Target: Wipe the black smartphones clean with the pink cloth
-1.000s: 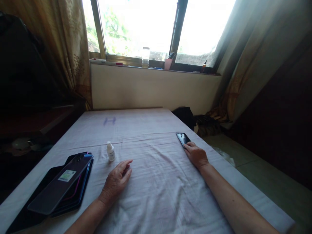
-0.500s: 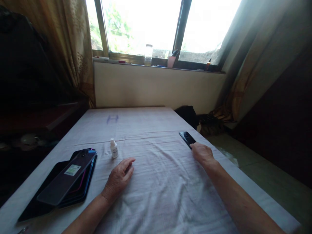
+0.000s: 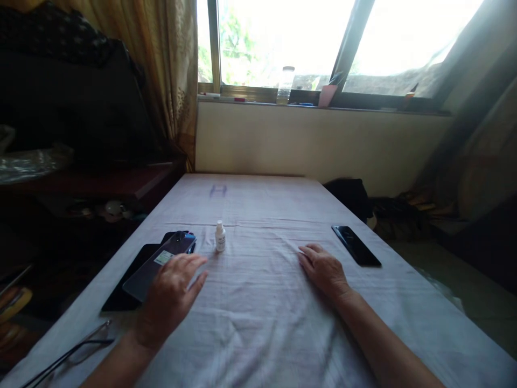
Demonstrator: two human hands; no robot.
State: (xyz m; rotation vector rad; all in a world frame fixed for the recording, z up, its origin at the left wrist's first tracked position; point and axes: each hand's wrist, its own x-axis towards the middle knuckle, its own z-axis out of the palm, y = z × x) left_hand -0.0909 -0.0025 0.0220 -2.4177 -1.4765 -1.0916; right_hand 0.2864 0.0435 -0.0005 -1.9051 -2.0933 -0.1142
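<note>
My left hand (image 3: 172, 293) hovers in front of a pile of smartphones on the left and partly hides it. Its fingers are apart and hold nothing. The top smartphone (image 3: 141, 274) lies face down, with a pale label on its back. Just beyond my left fingertips a small white bottle (image 3: 220, 237) stands upright. My right hand (image 3: 323, 269) rests on the cloth with its fingers loosely stretched out and nothing in them. To its right a single black smartphone (image 3: 357, 247) lies screen up near the table's right edge, apart from the hand.
A wrinkled white cloth (image 3: 258, 210) covers the table. Eyeglasses (image 3: 76, 347) lie at the near left corner. A dark red shelf (image 3: 133, 180) adjoins the left side. On the windowsill stand a clear jar (image 3: 285, 86) and a pink cup (image 3: 327, 96).
My right hand has let go of the black smartphone and moved left from it. My left hand has moved left, over to the pile of phones. The view has turned left.
</note>
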